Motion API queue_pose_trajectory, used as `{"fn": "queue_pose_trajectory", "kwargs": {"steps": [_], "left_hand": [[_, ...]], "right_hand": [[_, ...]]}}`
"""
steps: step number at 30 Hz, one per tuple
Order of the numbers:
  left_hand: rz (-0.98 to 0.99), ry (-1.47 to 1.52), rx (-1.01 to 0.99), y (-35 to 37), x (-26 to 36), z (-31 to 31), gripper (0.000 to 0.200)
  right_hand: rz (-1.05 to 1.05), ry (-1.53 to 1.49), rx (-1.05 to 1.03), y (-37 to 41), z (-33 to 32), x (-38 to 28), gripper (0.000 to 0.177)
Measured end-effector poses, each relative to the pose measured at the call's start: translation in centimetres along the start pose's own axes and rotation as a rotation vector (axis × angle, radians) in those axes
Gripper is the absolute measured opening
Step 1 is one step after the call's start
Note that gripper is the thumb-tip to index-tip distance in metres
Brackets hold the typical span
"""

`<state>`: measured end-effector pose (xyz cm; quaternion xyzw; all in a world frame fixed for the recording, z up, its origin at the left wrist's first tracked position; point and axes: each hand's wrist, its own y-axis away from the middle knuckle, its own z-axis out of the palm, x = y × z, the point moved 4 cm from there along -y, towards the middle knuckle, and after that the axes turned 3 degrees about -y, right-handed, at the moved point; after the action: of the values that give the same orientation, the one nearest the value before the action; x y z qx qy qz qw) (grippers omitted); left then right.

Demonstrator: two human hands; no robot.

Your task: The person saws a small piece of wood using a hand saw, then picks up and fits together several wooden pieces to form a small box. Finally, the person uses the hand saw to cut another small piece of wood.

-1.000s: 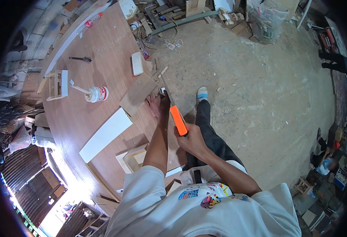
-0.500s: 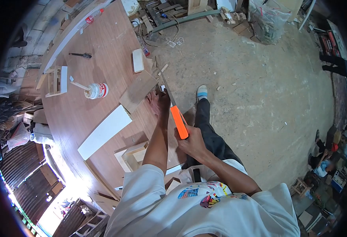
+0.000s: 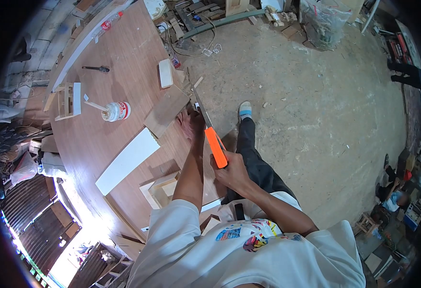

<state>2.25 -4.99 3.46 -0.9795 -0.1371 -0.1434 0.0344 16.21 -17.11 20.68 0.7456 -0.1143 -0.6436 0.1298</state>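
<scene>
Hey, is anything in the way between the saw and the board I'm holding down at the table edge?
Nothing visible. The right hand grips the orange-handled saw, and its blade lies against the end of the brown board at the edge of the table. The left hand presses down right beside the blade.

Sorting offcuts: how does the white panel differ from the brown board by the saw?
The white panel is white and long; the brown board is bare wood and shorter. The white panel lies farther in on the table, untouched; the brown board sits beside the left hand and the saw at its edge. Both lie flat.
</scene>
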Motion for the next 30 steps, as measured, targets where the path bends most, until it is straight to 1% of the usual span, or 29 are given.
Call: {"fn": "queue_pose_trajectory", "kwargs": {"steps": [1,2,4,5,11,17,25,26,28,30], "left_hand": [[-0.118,0.034,-0.204,-0.3,0.0,-0.2,0.026],[-0.117,0.034,-0.206,-0.3,0.1,-0.2,0.026],[-0.136,0.066,-0.133,-0.3,0.3,-0.6,0.029],[-0.136,0.066,-0.133,-0.3,0.3,-0.5,0.029],[-0.059,0.037,0.003,0.8,-0.4,-0.5,0.03],[0.011,0.008,0.144,0.6,-0.3,0.2,0.03],[0.107,-0.043,0.326,1.1,-0.2,1.0,0.031],[0.106,-0.042,0.323,1.2,-0.2,1.1,0.031],[0.063,-0.029,0.259,1.2,-0.6,1.8,0.023],[0.078,-0.049,0.241,1.4,-1.3,2.9,0.02]], "right_hand": [[0.004,-0.017,-0.003,0.0,0.0,0.0,0.02],[0.008,-0.034,-0.005,0.0,0.0,-0.1,0.02],[0.015,-0.036,-0.012,0.0,-0.1,-0.4,0.019],[0.021,-0.037,-0.02,-0.1,-0.1,-0.5,0.019],[0.086,-0.025,-0.063,-0.3,-0.3,-0.4,0.016],[0.128,-0.037,-0.048,-0.6,-0.7,-1.1,0.017],[0.092,-0.002,-0.048,-1.1,-0.4,-1.5,0.019],[0.079,-0.015,-0.034,-1.2,-0.4,-1.6,0.019],[0.063,-0.022,-0.017,-1.3,-0.4,-1.6,0.02],[0.044,-0.032,0.0,-1.3,-0.6,-1.9,0.021]]}}
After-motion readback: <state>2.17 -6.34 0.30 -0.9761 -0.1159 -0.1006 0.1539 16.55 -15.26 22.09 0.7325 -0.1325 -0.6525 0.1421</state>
